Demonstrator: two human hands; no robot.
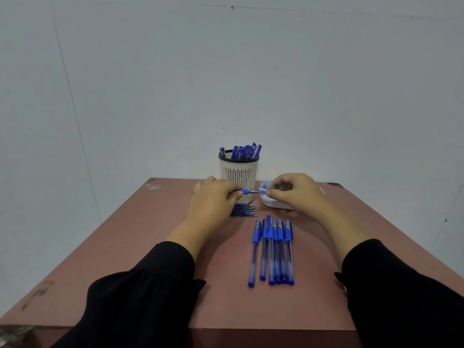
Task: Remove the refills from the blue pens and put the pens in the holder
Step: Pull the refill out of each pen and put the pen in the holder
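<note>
My left hand point(213, 197) grips the barrel of a blue pen point(247, 191) held level in front of the holder. My right hand point(293, 190) pinches that pen's cap end point(262, 190) between thumb and fingers. The cream slotted holder point(238, 172) with a black rim stands at the table's far edge, with several blue pens point(244, 151) upright in it. Several capped blue pens point(273, 249) lie side by side in a row on the table, nearer me. Several thin refills point(244, 210) lie just under my left hand's fingers.
A small white tray point(272, 203) sits to the right of the holder, partly hidden by my right hand. The reddish-brown table point(150, 234) ends close behind the holder, against a pale wall. Black sleeves cover both forearms.
</note>
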